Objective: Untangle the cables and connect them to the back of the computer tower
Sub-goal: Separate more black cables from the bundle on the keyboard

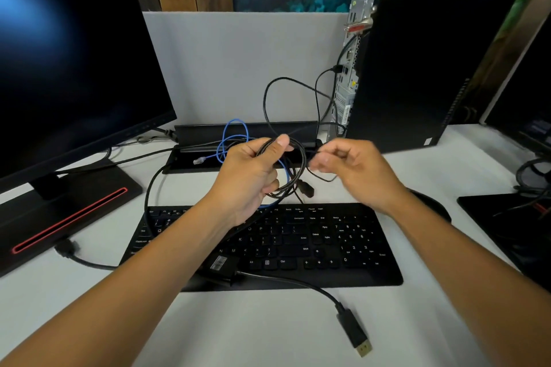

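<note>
My left hand [253, 176] grips a tangled bundle of black cables [293, 170] above the keyboard's far edge. A blue network cable [235, 134] loops through the bundle, and its clear plug [199, 160] lies on the desk behind. My right hand [348, 167], blurred, pinches a thin black strand [323, 179] coming out of the bundle. The black computer tower [423, 68] stands upright at the right with its rear port panel [348, 74] facing left. Two black cables are plugged into that panel and hang down from it.
A black keyboard [298, 241] lies under my forearms. A display cable with a gold-tipped plug [356, 334] and an adapter box lies in front of it. A monitor [74, 68] on a red-striped stand is at the left. A black cable tray [247, 131] sits against the grey partition.
</note>
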